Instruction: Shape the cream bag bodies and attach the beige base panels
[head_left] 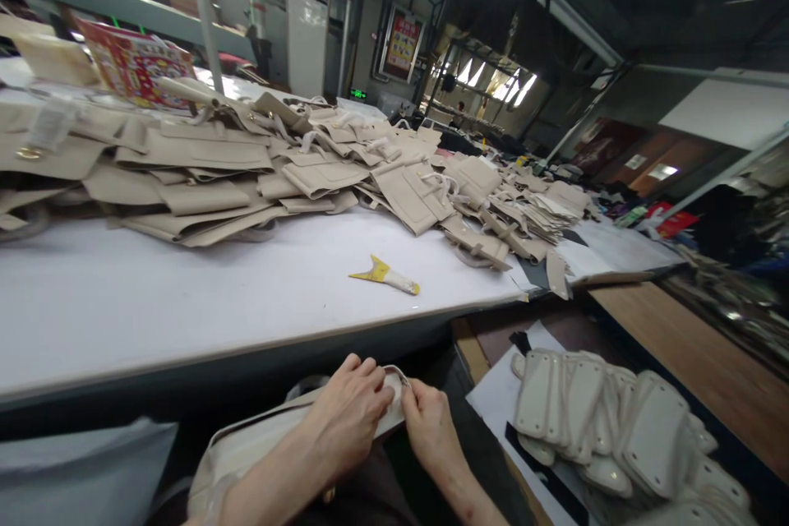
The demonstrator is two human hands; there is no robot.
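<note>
Head — held bag — illegible poster

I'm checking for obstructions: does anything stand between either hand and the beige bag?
Nothing visible does: the left hand and the right hand both touch the bag, near its right end in the picture. The yellow tool lies apart, on the table beyond them.

Bag before table, pieces right (piled)
</note>
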